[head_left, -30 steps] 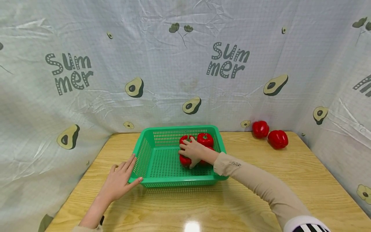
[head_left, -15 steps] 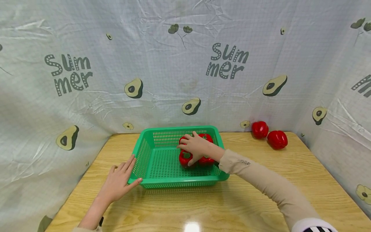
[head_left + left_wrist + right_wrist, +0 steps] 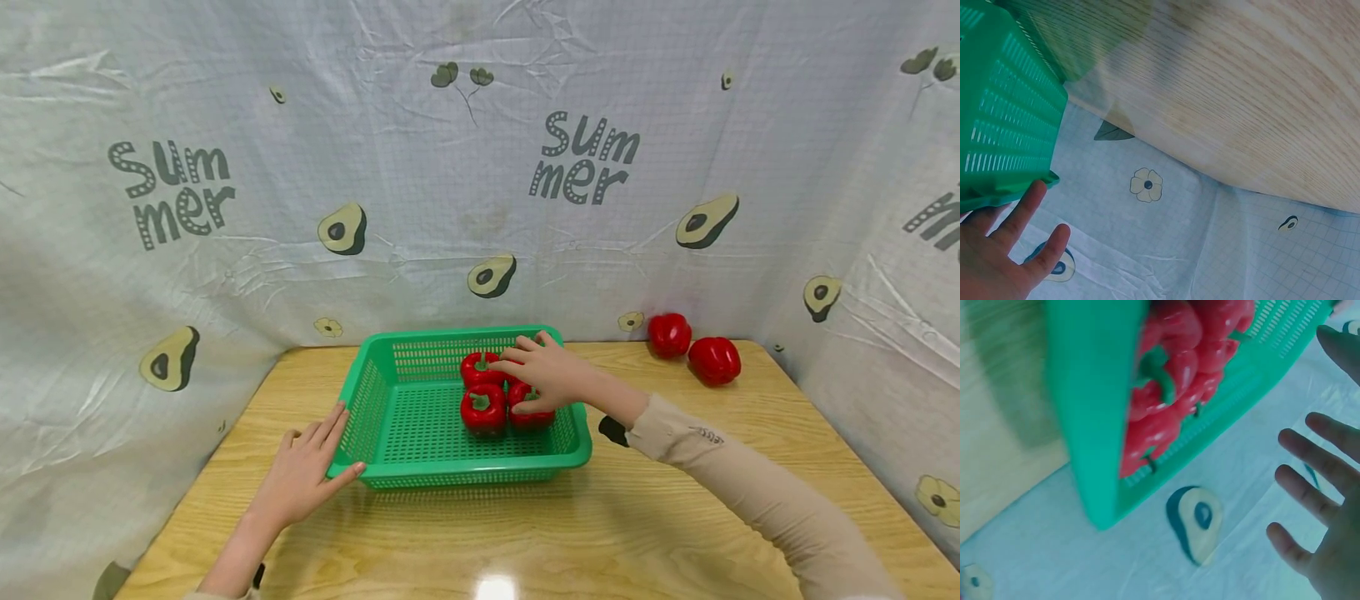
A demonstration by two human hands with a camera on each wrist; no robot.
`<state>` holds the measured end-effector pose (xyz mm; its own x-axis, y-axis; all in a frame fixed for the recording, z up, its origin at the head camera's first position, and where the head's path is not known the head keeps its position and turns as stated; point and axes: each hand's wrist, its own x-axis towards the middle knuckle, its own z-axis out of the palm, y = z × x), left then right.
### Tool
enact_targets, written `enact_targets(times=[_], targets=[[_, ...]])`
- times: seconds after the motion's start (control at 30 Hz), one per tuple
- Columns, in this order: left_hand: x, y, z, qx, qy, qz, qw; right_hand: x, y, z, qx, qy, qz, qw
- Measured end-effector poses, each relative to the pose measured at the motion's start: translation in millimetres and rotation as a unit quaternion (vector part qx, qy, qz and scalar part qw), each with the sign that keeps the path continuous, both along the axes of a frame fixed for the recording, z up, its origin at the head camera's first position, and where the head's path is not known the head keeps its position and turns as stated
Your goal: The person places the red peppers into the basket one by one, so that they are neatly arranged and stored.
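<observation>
At four o'clock, a creased beige sleeve (image 3: 757, 492) carries small dark lettering (image 3: 708, 436) near its cuff, beside a black wrist piece (image 3: 614, 431). Toward seven o'clock, a beige sleeve edge (image 3: 216, 596) shows.

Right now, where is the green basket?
In the head view, the green basket stands left of two loose red peppers, with the left hand at its left end.

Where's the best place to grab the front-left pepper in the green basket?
Probably by the rounded sides of the front-left pepper, coming from above: it sits upright, stem up, inside the green basket. Its left side leaves finger room, while the pepper behind and the pepper to its right crowd it.
</observation>
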<state>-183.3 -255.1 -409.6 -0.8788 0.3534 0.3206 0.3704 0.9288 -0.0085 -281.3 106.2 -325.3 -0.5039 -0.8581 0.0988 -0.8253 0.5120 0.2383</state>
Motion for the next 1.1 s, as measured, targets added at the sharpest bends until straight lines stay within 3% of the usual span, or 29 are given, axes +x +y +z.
enact_targets(times=[0.27, 0.6, 0.87, 1.1], targets=[[-0.3, -1.4, 0.3, -0.006, 0.004, 0.001, 1.0000, 3.5, 39, -12.8, -0.103, 0.006, 0.004, 0.9947], [-0.9, -1.5, 1.2, -0.003, 0.003, 0.002, 1.0000, -4.2, 93, -48.1, -0.247, 0.061, -0.012, 0.9669], [-1.8, -1.3, 1.7, -0.007, 0.004, 0.000, 1.0000, -17.4, 137, -73.6, -0.277, 0.130, -0.048, 0.9508], [-2.0, 0.1, 0.9, -0.004, 0.001, -0.003, 1.0000, -27.8, 183, -92.1, -0.290, 0.143, -0.107, 0.9403]])
